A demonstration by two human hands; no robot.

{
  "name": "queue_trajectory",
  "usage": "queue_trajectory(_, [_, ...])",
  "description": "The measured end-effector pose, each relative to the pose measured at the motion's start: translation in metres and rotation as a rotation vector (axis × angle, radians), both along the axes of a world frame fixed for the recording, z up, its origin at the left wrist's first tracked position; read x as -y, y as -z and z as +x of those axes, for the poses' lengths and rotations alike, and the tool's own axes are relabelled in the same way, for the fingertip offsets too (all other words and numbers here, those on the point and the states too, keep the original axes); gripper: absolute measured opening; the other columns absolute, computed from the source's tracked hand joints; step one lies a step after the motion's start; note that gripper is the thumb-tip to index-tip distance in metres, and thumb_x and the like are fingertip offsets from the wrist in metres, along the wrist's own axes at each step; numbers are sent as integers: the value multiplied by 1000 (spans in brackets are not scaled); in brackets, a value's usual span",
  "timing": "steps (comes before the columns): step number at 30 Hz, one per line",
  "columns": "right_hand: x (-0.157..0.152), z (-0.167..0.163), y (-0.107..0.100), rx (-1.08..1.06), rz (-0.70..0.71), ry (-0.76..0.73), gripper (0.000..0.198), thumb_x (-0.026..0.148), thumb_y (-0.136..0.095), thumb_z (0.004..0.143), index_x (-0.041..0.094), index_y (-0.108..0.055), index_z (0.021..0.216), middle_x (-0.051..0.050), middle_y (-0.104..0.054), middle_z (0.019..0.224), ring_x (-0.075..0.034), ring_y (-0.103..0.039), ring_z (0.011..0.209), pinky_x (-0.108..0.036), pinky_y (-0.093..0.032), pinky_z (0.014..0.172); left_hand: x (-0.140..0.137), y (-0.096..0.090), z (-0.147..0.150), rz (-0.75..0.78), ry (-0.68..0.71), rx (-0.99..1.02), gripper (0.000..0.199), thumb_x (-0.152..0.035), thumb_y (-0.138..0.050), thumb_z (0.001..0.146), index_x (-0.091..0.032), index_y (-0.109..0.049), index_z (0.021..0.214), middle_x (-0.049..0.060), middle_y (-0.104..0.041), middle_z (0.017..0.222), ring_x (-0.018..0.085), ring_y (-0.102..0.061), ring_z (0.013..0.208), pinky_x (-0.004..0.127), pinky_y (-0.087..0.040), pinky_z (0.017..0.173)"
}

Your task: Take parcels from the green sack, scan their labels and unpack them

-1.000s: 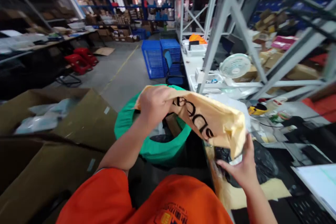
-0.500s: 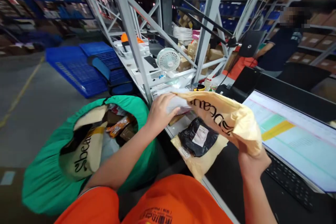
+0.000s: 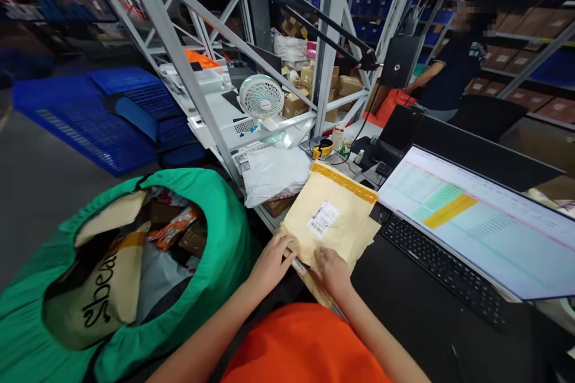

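A pale yellow paper mailer (image 3: 345,206) with a white barcode label and a brown-taped far edge lies label up on the desk. Another mailer (image 3: 368,233) of the same colour shows partly beneath it. My left hand (image 3: 271,264) holds its near left corner, fingers on top and thumb below. At the near edge, my right hand (image 3: 333,270) has its fingers curled on the paper, the thumb side partly hidden. To my left, a green cloth sack (image 3: 229,239) stands wide at the mouth, with a printed mailer (image 3: 114,293) and several parcels inside.
A white plastic parcel (image 3: 274,176) lies beyond my left hand. On the right are a monitor (image 3: 467,233) and a black keyboard (image 3: 444,272). A yellow tape roll (image 3: 322,148), a fan (image 3: 261,97) and a metal frame (image 3: 179,66) stand ahead. A co-worker (image 3: 462,66) is at the back right.
The mailer came down from its raised, bent position onto the desk and now shows its label side. It covers the black parcel seen before. Both hands moved lower and closer together.
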State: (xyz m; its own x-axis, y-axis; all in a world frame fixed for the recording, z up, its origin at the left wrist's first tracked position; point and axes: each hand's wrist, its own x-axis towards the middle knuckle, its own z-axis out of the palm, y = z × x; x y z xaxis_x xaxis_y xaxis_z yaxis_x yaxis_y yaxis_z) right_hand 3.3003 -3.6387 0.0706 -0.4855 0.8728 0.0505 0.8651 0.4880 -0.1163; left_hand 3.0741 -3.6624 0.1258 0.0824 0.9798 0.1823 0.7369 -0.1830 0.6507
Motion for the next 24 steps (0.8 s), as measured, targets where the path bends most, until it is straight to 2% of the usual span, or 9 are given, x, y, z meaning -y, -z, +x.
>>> queue_trajectory(2, [-11, -3, -14, -46, 7, 14, 43, 44, -49, 98, 18, -66, 127, -13, -69, 120, -25, -66, 102, -39, -49, 101, 6, 14, 5, -42, -6, -23, 35, -30, -56, 94, -21, -62, 127, 12, -58, 136, 27, -54, 131, 47, -44, 114])
queue_trajectory(4, [-31, -7, -33, -85, 70, 1, 48, 45, -41, 101, 19, -59, 138, -14, -62, 133, -27, -60, 117, -44, -41, 110, 10, 24, 10, -88, -16, -52, 39, -30, -55, 94, -20, -60, 132, 14, -53, 143, 28, -51, 135, 50, -42, 116])
queue_trajectory(6, [-56, -14, -47, -104, 154, -36, 58, 51, -43, 99, 25, -44, 151, -12, -42, 155, -35, -36, 142, -58, -26, 117, 13, 28, 15, -133, -31, -74, 41, -29, -56, 94, -19, -59, 134, 15, -50, 147, 30, -48, 138, 52, -40, 117])
queue_trajectory(7, [-70, -19, -48, -100, 168, -46, 65, 56, -47, 96, 30, -38, 154, -11, -30, 162, -41, -23, 148, -67, -18, 116, 14, 28, 17, -150, -38, -74, 42, -28, -56, 93, -20, -59, 134, 16, -49, 148, 30, -47, 139, 52, -39, 117])
queue_trajectory(9, [-94, -27, -39, -64, 115, -15, 77, 67, -52, 90, 34, -33, 156, -10, -17, 167, -49, -7, 149, -80, -10, 108, 16, 26, 20, -170, -47, -55, 43, -27, -58, 92, -21, -57, 135, 15, -48, 149, 30, -46, 140, 52, -38, 118])
queue_trajectory(12, [-116, -36, -7, 6, 11, 46, 79, 68, -51, 90, 28, -33, 156, -14, -16, 167, -49, -5, 149, -82, -5, 105, 22, 17, 19, -176, -80, -10, 42, -25, -59, 91, -22, -58, 133, 15, -48, 148, 29, -46, 140, 50, -39, 118])
queue_trajectory(16, [-119, -42, 28, 29, 98, 73, 70, 61, -45, 95, 24, -38, 155, -16, -20, 165, -46, -6, 150, -80, 1, 106, 43, 4, 11, -161, -210, 44, 37, -23, -59, 90, -21, -61, 127, 15, -49, 146, 28, -53, 132, 48, -43, 116])
queue_trajectory(21, [-116, -47, 38, -44, 223, 74, 69, 62, -32, 97, 19, -45, 150, -19, -26, 162, -46, -6, 150, -83, -3, 103, 75, -11, -11, -41, -349, 80, 31, -24, -61, 90, -21, -65, 120, 14, -54, 140, 25, -59, 125, 42, -49, 111])
queue_trajectory(24, [-117, -43, 34, -52, 178, 34, 71, 63, -28, 97, 18, -45, 149, -22, -28, 160, -48, -10, 148, -86, -7, 99, 90, -23, -47, 110, -524, 38, 25, -26, -55, 94, -21, -66, 116, 14, -57, 135, 24, -57, 126, 41, -49, 109])
